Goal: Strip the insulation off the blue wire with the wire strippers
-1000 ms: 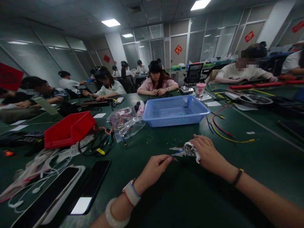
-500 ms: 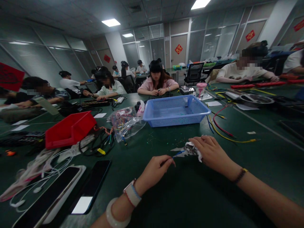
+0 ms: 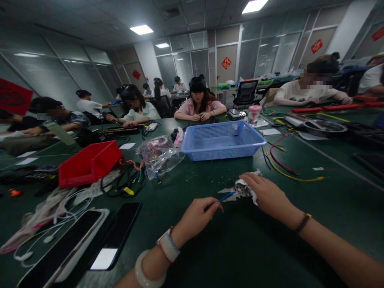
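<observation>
My left hand (image 3: 200,218) is closed, pinching a thin blue wire (image 3: 227,197) between thumb and fingers. The wire's far end lies at the metal jaws of the wire strippers (image 3: 241,189). My right hand (image 3: 267,194) is wrapped round the strippers' handles, which look covered in something white. The palm and fingers hide most of those handles. Whether the jaws grip the wire is too small to tell. Tiny green and wire-like scraps (image 3: 192,176) lie on the dark green table (image 3: 222,248) beyond my left hand.
A blue plastic basket (image 3: 222,153) stands ahead, beside a clear bag of wires (image 3: 160,156) and a red bin (image 3: 90,166). Phones (image 3: 118,228) and a white earphone cord (image 3: 64,216) lie at left. Loose cables (image 3: 295,177) lie at right. Several people sit around the tables.
Both hands hold nearly the same pose. The whole view has shifted very slightly, and the blue wire still meets the strippers' jaws.
</observation>
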Available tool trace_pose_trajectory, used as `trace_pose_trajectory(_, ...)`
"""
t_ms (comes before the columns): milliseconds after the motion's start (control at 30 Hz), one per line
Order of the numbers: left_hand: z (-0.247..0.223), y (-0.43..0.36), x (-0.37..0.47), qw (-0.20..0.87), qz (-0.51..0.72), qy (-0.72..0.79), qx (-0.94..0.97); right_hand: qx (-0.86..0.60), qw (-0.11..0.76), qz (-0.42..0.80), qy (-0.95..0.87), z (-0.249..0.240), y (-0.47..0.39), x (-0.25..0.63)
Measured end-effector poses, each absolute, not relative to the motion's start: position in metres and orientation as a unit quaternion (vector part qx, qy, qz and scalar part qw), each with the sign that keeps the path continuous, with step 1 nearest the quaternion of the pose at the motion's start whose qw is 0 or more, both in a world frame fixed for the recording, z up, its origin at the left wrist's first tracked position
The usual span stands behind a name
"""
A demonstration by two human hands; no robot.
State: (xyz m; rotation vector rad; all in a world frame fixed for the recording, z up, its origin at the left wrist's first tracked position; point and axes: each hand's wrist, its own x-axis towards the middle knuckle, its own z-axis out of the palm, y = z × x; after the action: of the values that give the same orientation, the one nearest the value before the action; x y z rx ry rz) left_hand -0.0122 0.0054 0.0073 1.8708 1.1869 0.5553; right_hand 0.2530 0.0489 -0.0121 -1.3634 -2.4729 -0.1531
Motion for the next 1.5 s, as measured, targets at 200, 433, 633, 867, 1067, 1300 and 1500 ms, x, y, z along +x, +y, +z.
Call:
trace_pose_trajectory(200, 0.0078, 0.0070, -0.0133, 0.408, 0.233, 0.486, 0.737, -0.471, 0.195, -0.086, -0.856, -0.0157, 0.0498, 0.2548)
trace_pose_trajectory(433, 0.0030, 0.0071, -0.0121, 0.424, 0.229, 0.486, 0.729, -0.464, 0.201, -0.092, -0.858, -0.0153, 0.0463, 0.2484)
trace_pose_trajectory(633, -0.0013, 0.0072, -0.0092, 0.488, 0.239, 0.483, 0.686, -0.465, 0.202, -0.126, -0.853, -0.0162, 0.0454, 0.2478)
trace_pose_trajectory(867, -0.0010, 0.0078, -0.0109, 0.470, 0.243, 0.475, 0.704, -0.462, 0.194, -0.130, -0.856, -0.0117, 0.0450, 0.2470)
trace_pose_trajectory(1067, 0.0023, 0.0081, -0.0118, 0.447, 0.224, 0.474, 0.725, -0.478, 0.183, -0.097, -0.853, -0.0111, 0.0437, 0.2457)
trace_pose_trajectory(1300, 0.0065, 0.0073, -0.0118, 0.415, 0.216, 0.466, 0.751, -0.471, 0.213, -0.094, -0.851, -0.0140, 0.0438, 0.2456)
trace_pose_trajectory(1500, 0.0081, 0.0064, -0.0112, 0.411, 0.208, 0.470, 0.753, -0.491, 0.175, -0.062, -0.851, -0.0150, 0.0441, 0.2468)
